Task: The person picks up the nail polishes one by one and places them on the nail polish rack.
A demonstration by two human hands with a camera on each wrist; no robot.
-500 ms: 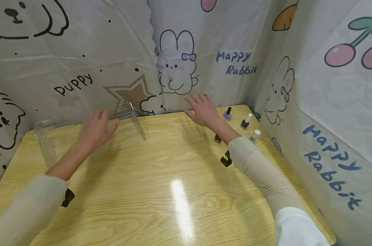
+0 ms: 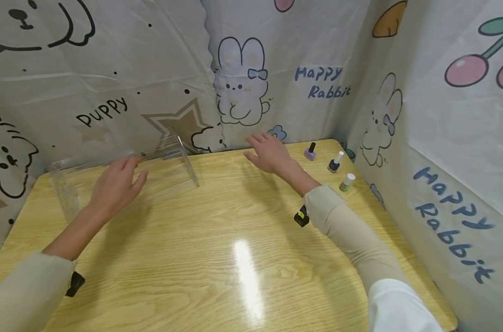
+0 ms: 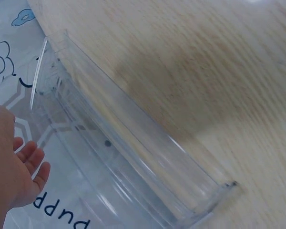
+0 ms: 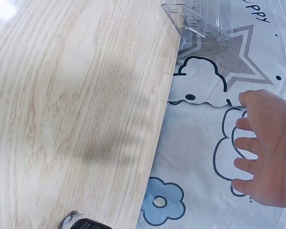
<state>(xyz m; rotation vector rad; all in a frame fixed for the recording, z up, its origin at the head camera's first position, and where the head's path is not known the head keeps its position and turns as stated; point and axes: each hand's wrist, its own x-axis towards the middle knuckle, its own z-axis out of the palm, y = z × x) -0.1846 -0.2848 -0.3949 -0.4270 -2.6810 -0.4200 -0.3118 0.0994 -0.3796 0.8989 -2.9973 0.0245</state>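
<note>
In the head view my left hand [image 2: 115,184] hovers over a clear acrylic display rack [image 2: 190,168] at the back left of the table, its fingers loosely bent and holding nothing. The left wrist view shows the rack's stepped clear shelves [image 3: 133,129] beside that hand [image 3: 19,167]. My right hand [image 2: 270,154] is raised near the table's back edge, palm down and fingers spread, with nothing in it. To its right stand small nail polish bottles: a purple one [image 2: 310,153] with a black cap, a dark blue one [image 2: 333,165] and a white-capped one [image 2: 347,182].
A wooden table [image 2: 201,258] reaches back to a printed cloth wall [image 2: 152,60]. A second cloth side [image 2: 446,152] rises along the right edge. Part of a dark bottle [image 4: 86,222] shows low in the right wrist view. Black wrist cameras [image 2: 302,217] hang under the sleeves.
My left hand has drawn back left and toward me over the rack. My right hand has shifted slightly left; its forearm now hides a dark bottle seen before. The rack stays put.
</note>
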